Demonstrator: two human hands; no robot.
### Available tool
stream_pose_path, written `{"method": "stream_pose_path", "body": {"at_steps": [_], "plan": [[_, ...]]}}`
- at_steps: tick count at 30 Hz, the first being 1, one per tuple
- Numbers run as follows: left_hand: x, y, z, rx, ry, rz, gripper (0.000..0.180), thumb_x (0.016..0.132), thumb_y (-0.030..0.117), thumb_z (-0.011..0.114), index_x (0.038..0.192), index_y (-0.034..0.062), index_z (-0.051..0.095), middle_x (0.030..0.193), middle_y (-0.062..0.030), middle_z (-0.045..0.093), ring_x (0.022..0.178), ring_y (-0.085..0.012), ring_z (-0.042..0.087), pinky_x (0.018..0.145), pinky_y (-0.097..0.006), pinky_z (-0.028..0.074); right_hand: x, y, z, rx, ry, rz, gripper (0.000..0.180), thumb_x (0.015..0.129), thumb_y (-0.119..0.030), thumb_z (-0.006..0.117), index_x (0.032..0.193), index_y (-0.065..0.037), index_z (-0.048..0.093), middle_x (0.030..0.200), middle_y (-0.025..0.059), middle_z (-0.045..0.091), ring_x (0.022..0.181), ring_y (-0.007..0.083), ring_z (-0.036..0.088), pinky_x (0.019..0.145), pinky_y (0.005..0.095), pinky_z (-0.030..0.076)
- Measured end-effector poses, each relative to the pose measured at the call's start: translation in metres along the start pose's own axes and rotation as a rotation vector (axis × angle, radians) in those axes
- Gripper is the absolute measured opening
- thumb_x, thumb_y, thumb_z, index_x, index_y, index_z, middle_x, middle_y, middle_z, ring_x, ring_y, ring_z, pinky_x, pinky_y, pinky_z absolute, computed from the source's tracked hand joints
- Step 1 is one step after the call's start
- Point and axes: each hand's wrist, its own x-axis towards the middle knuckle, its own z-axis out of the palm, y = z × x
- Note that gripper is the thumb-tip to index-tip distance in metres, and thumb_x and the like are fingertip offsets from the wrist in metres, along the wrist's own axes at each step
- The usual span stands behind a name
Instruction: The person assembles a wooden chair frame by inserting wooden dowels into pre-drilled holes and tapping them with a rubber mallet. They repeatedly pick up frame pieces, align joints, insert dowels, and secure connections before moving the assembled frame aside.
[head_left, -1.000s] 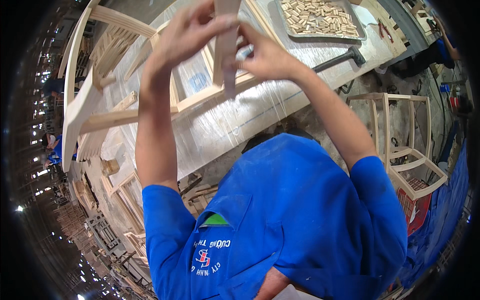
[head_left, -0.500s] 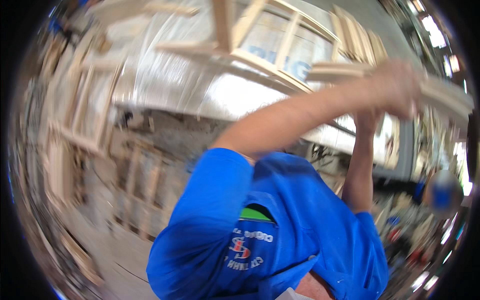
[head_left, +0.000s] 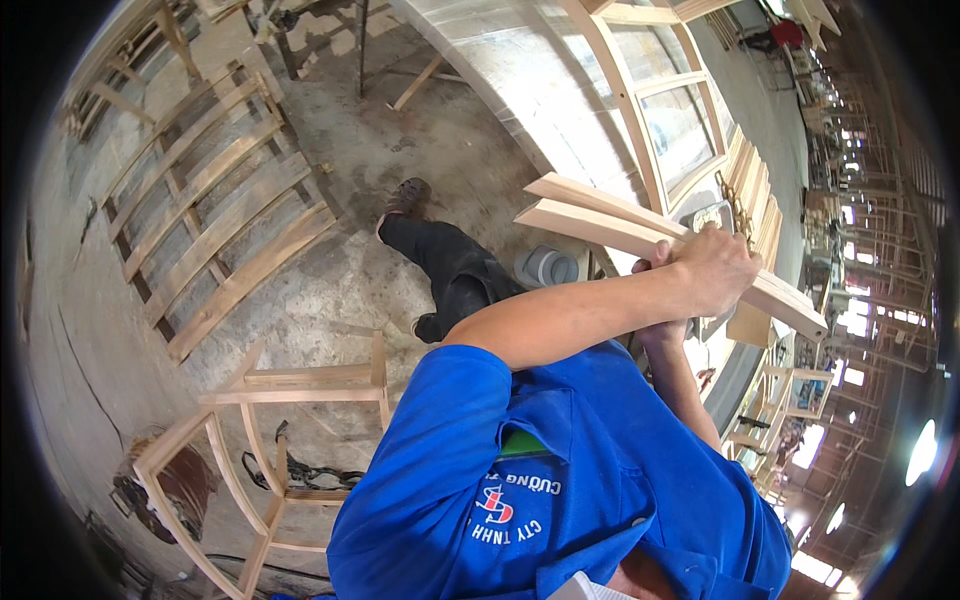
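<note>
Two pale wooden pieces with slanted ends lie side by side in my hands, slanting down to the right in front of my chest. My left hand is closed over them from above, its forearm crossing my body. Underneath, my right hand is closed around the same pieces, partly hidden by the left forearm and the wood. Just beyond the pieces, a wooden frame with crossbars rests on a plastic-covered table.
A stack of wooden pieces lies beside the frame. A slatted wooden frame and a chair-like wooden frame stand on the floor at left. A grey container stands near a leg in dark trousers.
My view has swung, bringing more floor and the leg into sight. Both hands still grip the wooden pieces, which now appear further left and lower in view.
</note>
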Motion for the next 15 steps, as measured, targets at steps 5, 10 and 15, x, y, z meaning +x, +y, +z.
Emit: {"method": "stream_pose_path", "body": {"at_steps": [5,10,15], "plan": [[-0.011,0.025,0.006,0.115,-0.013,-0.015,0.026,0.082,0.015,0.069,0.104,0.0017,0.068,0.097,-0.0207,0.072,0.088,-0.0314,0.075,0.075,-0.042,0.059,-0.007,0.020,-0.016,0.213,-0.082,-0.046,0.020,0.106,-0.029,0.066,0.098,-0.011,0.062,0.081,-0.0042,0.054,0.072,0.0075,0.050,0.064,0.0283,0.045],[-0.008,0.036,0.002,0.220,0.011,-0.007,0.030,0.080,0.015,0.071,0.107,0.0008,0.067,0.096,-0.0216,0.071,0.087,-0.0328,0.074,0.077,-0.043,0.059,-0.002,0.029,-0.021,0.113,-0.134,-0.206,0.020,0.103,-0.029,0.069,0.109,-0.011,0.063,0.090,-0.0029,0.056,0.079,0.0080,0.053,0.069,0.0267,0.048],[0.015,0.014,-0.012,0.118,-0.204,-0.101,0.039,0.077,0.012,0.070,0.114,0.0020,0.066,0.097,-0.0221,0.072,0.089,-0.0383,0.073,0.083,-0.047,0.058,0.025,0.052,-0.047,0.256,-0.303,-0.062,0.033,0.101,-0.021,0.072,0.127,-0.005,0.061,0.109,0.0036,0.066,0.094,0.0109,0.062,0.079,0.0301,0.053]]}}
